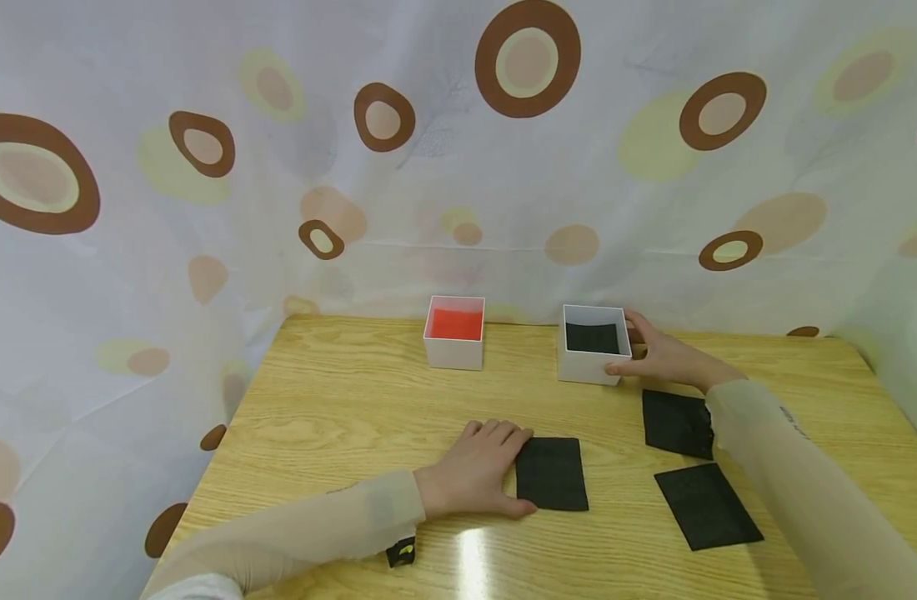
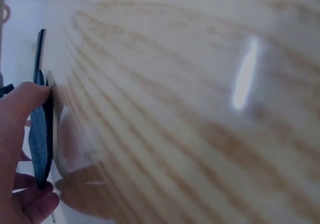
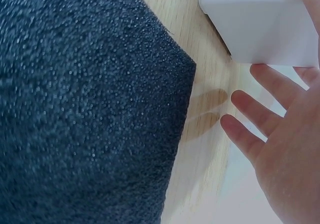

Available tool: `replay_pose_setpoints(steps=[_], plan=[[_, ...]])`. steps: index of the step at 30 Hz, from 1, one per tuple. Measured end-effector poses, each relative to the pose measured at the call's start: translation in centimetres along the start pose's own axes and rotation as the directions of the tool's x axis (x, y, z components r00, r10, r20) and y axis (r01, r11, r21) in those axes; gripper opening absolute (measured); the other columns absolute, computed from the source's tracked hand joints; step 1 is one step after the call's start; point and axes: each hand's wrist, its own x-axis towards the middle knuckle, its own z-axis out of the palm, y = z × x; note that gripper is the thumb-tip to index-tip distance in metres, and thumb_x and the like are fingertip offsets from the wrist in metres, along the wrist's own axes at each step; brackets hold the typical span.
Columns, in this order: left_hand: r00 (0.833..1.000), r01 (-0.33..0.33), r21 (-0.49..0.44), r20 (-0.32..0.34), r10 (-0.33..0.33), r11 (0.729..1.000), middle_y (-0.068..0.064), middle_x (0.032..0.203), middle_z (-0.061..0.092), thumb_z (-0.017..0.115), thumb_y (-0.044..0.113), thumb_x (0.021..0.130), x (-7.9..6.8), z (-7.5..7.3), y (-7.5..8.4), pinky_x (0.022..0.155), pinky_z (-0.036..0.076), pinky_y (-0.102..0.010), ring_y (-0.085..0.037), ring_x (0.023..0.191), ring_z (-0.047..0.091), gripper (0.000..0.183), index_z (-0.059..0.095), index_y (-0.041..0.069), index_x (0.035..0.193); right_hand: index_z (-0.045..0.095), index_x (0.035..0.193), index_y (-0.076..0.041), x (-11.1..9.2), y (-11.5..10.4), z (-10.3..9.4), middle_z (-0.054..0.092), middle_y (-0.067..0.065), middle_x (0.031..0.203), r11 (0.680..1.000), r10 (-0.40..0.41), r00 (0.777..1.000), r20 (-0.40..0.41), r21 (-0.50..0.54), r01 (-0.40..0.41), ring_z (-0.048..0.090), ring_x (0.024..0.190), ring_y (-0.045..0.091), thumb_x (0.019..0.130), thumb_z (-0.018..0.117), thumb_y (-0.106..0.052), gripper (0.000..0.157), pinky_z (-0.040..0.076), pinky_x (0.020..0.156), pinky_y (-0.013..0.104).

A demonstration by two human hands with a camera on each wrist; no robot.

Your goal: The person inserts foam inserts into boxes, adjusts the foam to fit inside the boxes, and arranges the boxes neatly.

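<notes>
My left hand point(image 1: 477, 475) holds a black foam square point(image 1: 552, 473) on the table, thumb at its near left corner and fingers at its far left. In the left wrist view, the thumb and fingertips grip opposite edges of the foam square point(image 2: 41, 134). At the back right, my right hand point(image 1: 661, 354) spans the right side of a white box point(image 1: 589, 367), thumb at the front corner and fingers behind. Black foam point(image 1: 592, 337) lies inside that box. In the right wrist view, a fingertip meets the box point(image 3: 265, 32) while other fingers spread apart.
A second white box point(image 1: 454, 354) with a red piece point(image 1: 457, 325) inside stands left of the first. Two more black foam squares, one farther back point(image 1: 676, 423) and one nearer point(image 1: 708, 507), lie beside the right forearm. A patterned curtain point(image 1: 398, 192) hangs behind the wooden table point(image 1: 338, 392).
</notes>
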Motion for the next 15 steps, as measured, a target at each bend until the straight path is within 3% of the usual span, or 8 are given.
replay_pose_setpoints(steps=[5,15], plan=[[1.000,-0.014,0.041,0.015,0.013,0.999,0.001,0.135,0.059,0.067,0.073,0.085,0.5,-0.6,-0.3,0.097,0.046,-0.036,-0.016,0.122,0.056,0.089,0.053,0.012,0.149,-0.003,0.167,-0.020,0.0,0.1,0.0,0.030,0.031,0.162,1.000,0.005,1.000,0.000,-0.008,-0.005,0.039,0.143,0.053,0.093,0.080,-0.036,0.112,0.037,0.109,0.073],[0.999,-0.028,0.112,-0.024,0.030,0.993,0.001,0.130,0.064,0.063,0.072,0.087,2.1,-2.1,-1.0,0.096,0.048,-0.035,-0.016,0.117,0.058,0.080,0.059,0.013,0.140,0.002,0.166,-0.020,0.2,0.5,-0.1,0.035,0.029,0.160,1.000,-0.013,1.000,0.000,0.010,0.013,0.043,0.141,0.050,0.094,0.080,-0.033,0.108,0.039,0.108,0.072]])
